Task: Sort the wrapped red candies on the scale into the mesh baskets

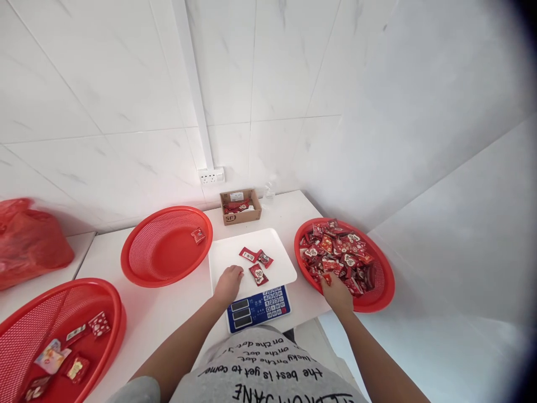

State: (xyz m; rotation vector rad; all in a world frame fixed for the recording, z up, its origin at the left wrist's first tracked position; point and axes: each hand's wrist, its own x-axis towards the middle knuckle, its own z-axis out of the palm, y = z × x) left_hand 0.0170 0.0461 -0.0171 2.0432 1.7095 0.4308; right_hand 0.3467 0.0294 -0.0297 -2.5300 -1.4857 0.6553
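My left hand (229, 284) rests over the near left part of the white weighing tray (274, 268), its fingers curled together; anything inside them is hidden. Three small red wrapped packets (259, 275) lie on that tray, to the right of the hand. Below the tray shows the blue panel of the digital scale (258, 310), with keys and dark displays. At the near left rim of the right-hand red basket (384, 285), my right hand (338, 294) pinches a small red packet (326, 278). Many similar red packets (335, 249) are heaped in this basket.
A red basket (163, 246) with one packet stands left of the scale. Nearer left, another red basket (113, 341) holds several packets. Behind the tray are a cardboard box (241, 216) and a clear plastic item (269, 190). A red bag (33, 243) sits far left.
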